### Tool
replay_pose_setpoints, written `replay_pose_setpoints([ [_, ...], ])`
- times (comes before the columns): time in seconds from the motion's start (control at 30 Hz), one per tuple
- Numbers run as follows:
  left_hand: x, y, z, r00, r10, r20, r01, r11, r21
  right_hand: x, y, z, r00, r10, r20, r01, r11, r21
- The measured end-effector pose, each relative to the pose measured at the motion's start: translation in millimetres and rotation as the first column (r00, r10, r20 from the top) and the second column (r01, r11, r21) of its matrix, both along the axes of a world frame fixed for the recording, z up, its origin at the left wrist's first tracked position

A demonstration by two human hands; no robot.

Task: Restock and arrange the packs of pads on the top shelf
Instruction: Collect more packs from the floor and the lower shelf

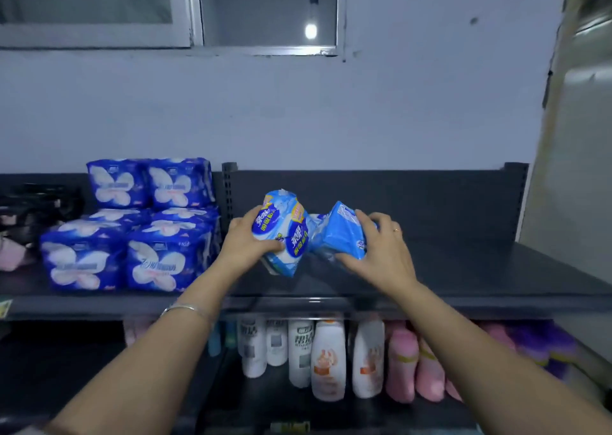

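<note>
Light-blue pad pack [284, 235] stands upright, gripped by the left hand [246, 244]; the right hand [381, 249] clasps a tilted, seemingly leftward-leaning blue pack [344, 232] above the top shelf [463, 269].

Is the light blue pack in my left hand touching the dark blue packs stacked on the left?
Apart. The head view shows bare dark shelf back between the light blue pack in the left hand and the dark blue packs.

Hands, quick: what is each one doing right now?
Left hand: closed on the white-and-blue pack.
Right hand: closed on the light blue pack.
</note>
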State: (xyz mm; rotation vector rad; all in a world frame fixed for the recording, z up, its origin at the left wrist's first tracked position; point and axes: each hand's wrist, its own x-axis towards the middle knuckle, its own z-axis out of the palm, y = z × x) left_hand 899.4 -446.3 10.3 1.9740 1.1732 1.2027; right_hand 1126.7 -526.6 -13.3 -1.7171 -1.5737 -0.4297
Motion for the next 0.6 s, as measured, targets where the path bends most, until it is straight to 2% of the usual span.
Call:
replay_pose_setpoints([
  [0.2, 22.6, 43.8, 6.5, 0.993, -0.017, -0.116, -0.011, 0.972, -0.234, 39.4, 59.2, 11.8, 0.998, 0.056, 0.012, -0.054, 0.991, -0.122],
  [0.37, 36.4, 77.0, 0.5, 0.989, -0.073, -0.127, 0.026, 0.941, -0.339, 55.3, 96.3, 1.2, 0.996, 0.082, 0.023, -0.075, 0.974, -0.215],
  [0.6, 61.9, 139.1, -8.0, 0.928, -0.176, -0.328, 0.052, 0.934, -0.354, 65.7, 129.4, -0.5, 1.0, 0.021, 0.02, -0.014, 0.961, -0.277],
])
